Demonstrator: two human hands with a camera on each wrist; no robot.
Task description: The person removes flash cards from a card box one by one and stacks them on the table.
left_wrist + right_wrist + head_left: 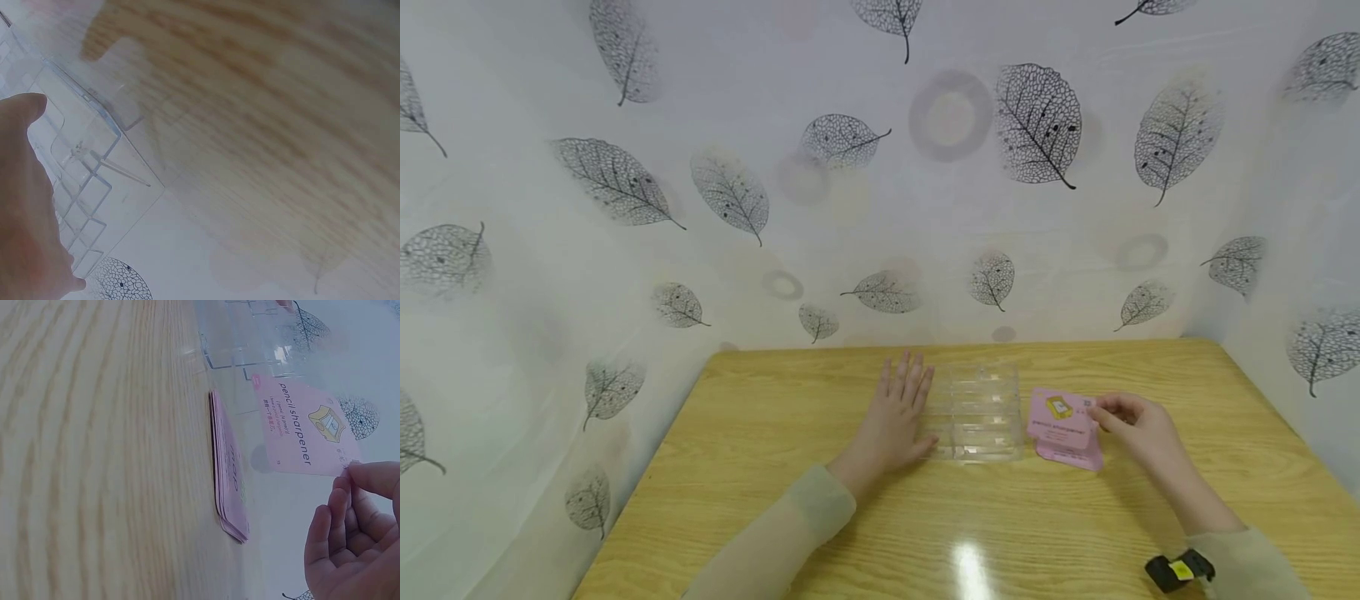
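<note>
My right hand (1138, 429) pinches a pink flashcard (306, 428) by one corner between thumb and fingers. The card reads "pencil sharpener" and shows a yellow sharpener drawing. Below it on the table lies a stack of pink flashcards (228, 472), the top one printed "map". To the left stands a clear plastic organizer (985, 417) divided into several compartments. Against its left side rests my left hand (895, 417), fingers straight and pointing to the back. The left wrist view shows the thumb and side of that hand beside the organizer (94, 169).
A wooden table (745, 467) carries everything, with a white leaf-printed sheet (820, 75) behind it and at both sides. A black device with a yellow label (1180, 571) sits at the right wrist. Light glares on the table's front part.
</note>
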